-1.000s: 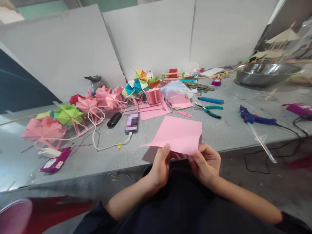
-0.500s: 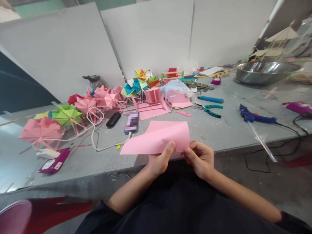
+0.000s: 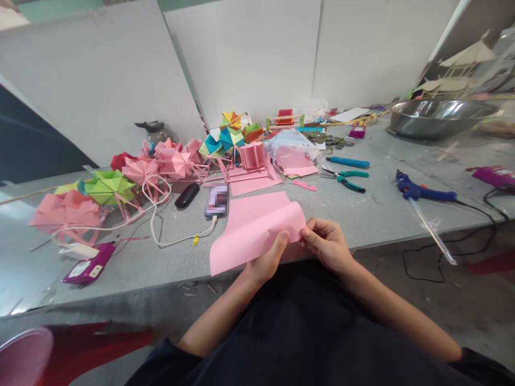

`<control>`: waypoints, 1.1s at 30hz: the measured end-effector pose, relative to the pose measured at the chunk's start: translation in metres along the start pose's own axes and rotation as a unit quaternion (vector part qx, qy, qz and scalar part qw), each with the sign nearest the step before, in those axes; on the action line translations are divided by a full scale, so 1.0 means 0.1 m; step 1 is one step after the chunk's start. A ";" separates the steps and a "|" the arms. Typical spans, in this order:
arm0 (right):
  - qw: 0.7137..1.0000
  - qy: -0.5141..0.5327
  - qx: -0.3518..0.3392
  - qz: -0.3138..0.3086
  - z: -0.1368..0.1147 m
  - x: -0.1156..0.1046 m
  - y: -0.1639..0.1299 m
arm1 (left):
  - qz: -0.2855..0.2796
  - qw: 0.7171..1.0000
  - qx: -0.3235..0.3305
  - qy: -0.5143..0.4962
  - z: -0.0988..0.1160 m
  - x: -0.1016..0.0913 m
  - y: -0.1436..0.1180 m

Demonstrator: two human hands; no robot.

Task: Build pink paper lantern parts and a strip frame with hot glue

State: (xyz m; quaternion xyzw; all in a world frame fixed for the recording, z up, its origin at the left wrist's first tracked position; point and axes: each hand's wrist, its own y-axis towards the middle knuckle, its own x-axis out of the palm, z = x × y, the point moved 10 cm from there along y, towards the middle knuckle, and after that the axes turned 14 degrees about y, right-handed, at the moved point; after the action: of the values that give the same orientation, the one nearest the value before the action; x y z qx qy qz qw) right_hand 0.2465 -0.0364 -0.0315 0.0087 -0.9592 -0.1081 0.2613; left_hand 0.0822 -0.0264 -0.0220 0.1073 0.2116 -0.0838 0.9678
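A sheet of pink paper (image 3: pixel 253 228), curled over on itself, is held between both hands above the front edge of the table. My left hand (image 3: pixel 267 257) grips its lower edge, the thumb on top and the other fingers hidden underneath. At the right end of the sheet, my right hand (image 3: pixel 328 244) pinches the corner between thumb and fingers. Just beyond the paper lie a phone (image 3: pixel 217 200) on a white cable and a small pink strip (image 3: pixel 304 185).
Folded paper wheels (image 3: pixel 110 188) on stands crowd the left and back. Pliers (image 3: pixel 349 179), a blue-handled tool (image 3: pixel 348 162) and a blue glue gun (image 3: pixel 424 192) lie to the right. A metal bowl (image 3: pixel 442 120) sits far right. Power strips (image 3: pixel 90 262) and cables spread at both sides.
The paper has tilted, its left end dropping toward me and its far flap showing flatter and wider. My right hand has shifted slightly left and up with the corner.
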 end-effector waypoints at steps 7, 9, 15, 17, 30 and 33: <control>1.000 0.005 0.005 -0.007 -0.03 0.03 0.02 | 0.021 0.999 -0.031 -0.009 -0.15 -0.03 -0.01; 1.000 0.008 0.002 -0.003 -0.03 0.02 0.02 | 0.018 0.999 -0.038 -0.006 -0.15 -0.03 0.00; 1.000 0.018 -0.007 0.013 0.00 -0.03 0.01 | 0.008 1.000 -0.014 0.009 -0.08 -0.01 0.00; 1.000 0.022 -0.011 0.017 0.00 -0.04 0.01 | 0.007 1.000 -0.012 0.011 -0.06 0.00 0.00; 0.997 0.055 -0.037 0.043 -0.02 -0.01 -0.02 | -0.033 0.998 0.058 0.009 0.22 0.06 0.02; 0.996 0.064 -0.035 0.044 0.00 0.00 -0.02 | -0.033 0.998 0.047 0.019 0.16 0.07 0.02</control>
State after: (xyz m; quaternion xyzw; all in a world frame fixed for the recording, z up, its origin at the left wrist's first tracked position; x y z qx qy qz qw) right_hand 0.2459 -0.0381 -0.0319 -0.0355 -0.9355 -0.1295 0.3269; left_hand 0.0951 -0.0288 -0.0098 0.1467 0.2296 -0.1233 0.9542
